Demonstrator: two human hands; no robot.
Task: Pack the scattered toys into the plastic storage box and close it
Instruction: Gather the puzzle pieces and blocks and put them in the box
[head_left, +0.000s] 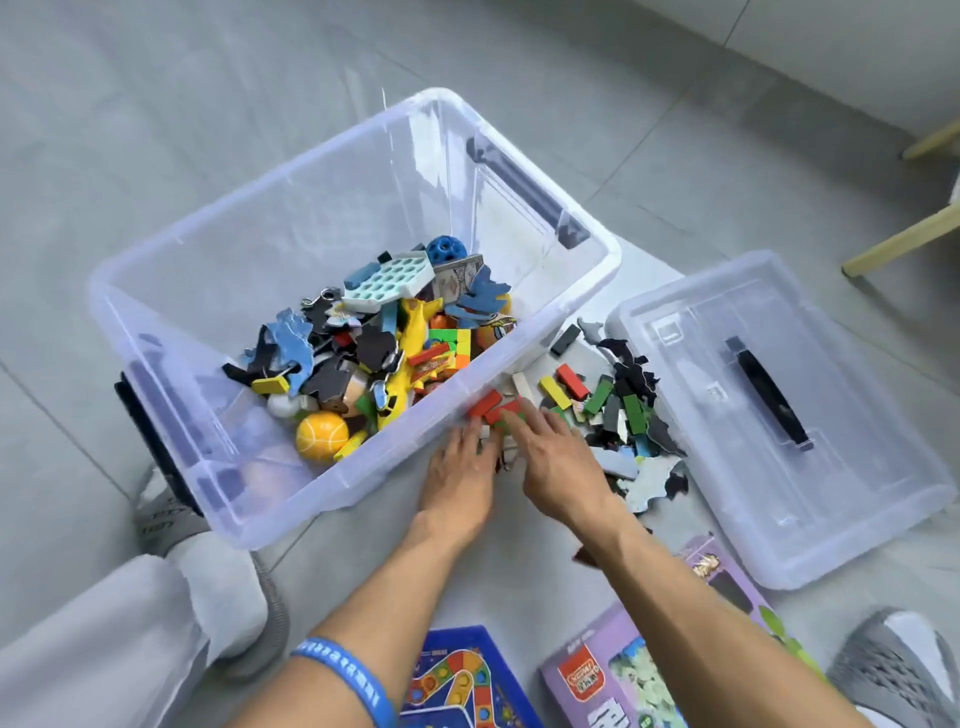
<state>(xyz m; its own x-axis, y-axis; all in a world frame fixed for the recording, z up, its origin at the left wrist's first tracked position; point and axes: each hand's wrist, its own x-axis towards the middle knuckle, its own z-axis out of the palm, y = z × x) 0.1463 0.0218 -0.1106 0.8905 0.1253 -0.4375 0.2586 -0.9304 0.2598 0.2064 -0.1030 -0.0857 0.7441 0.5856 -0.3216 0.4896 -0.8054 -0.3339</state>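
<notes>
Clear plastic storage box (218, 291) sits open on the grey tiled floor (156, 104), filling the middle of the view, dark latch handles at its 1 and 8 o'clock ends. Inside, toys are heaped toward the 5 o'clock side: yellow ball (321, 435), blue holed ball (444, 249), pale bubble tray (388, 285), multicoloured cube (451, 347), flat blue & black puzzle pcs, coloured wooden blocks

Its lid (779, 415) lies off, flat on the floor at 3 o'clock from the box, dark handle facing up

Between box and lid, a scattered pile of toys (618, 410) on the floor: red, yellow, green blocks + dark and grey puzzle pcs, touching the lid's near edge

At 6 o'clock, a purple game box (613, 670) and a blue game board (462, 675), both partly under the forearms. Grey shoes at 7 and 5 o'clock

Both hands are down on the floor just outside the box's near wall, at the 9 o'clock end of the pile. Left hand (460, 475): grip loose, fingers bent over a few small pcs; can't tell if anything is actually pinched. Right hand (558, 457): grip spread, fingers fairly straight, lying on red & green blocks next to the box wall. The rest of the pile is at 2–3 o'clock from the right hand. Blue wristband (345, 675) on the left forearm
</notes>
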